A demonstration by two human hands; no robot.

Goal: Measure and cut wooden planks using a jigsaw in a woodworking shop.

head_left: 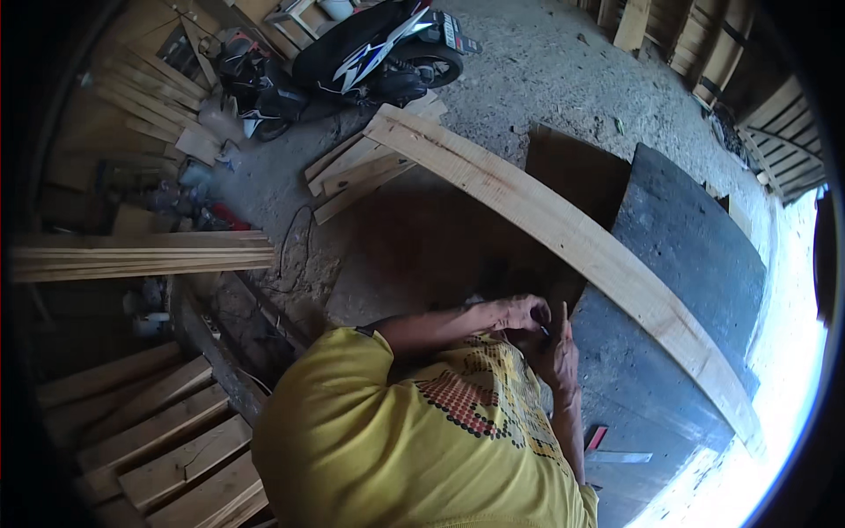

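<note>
My left hand is closed, with thumb and fingers curled together in front of my chest. Close to it, my right hand has one finger pointing up while the others bend inward. A small thing with a pale tip shows between the two hands, too small to name. Just beyond them a long wooden plank lies across a dark worktop. On the worktop beside my right forearm rests a try square with a red-marked handle and a metal blade.
Stacked thin boards jut in from the left, above a pile of slatted wood. Further off, a motorcycle stands on the dusty floor. Short planks lie near it. More timber leans at the far right.
</note>
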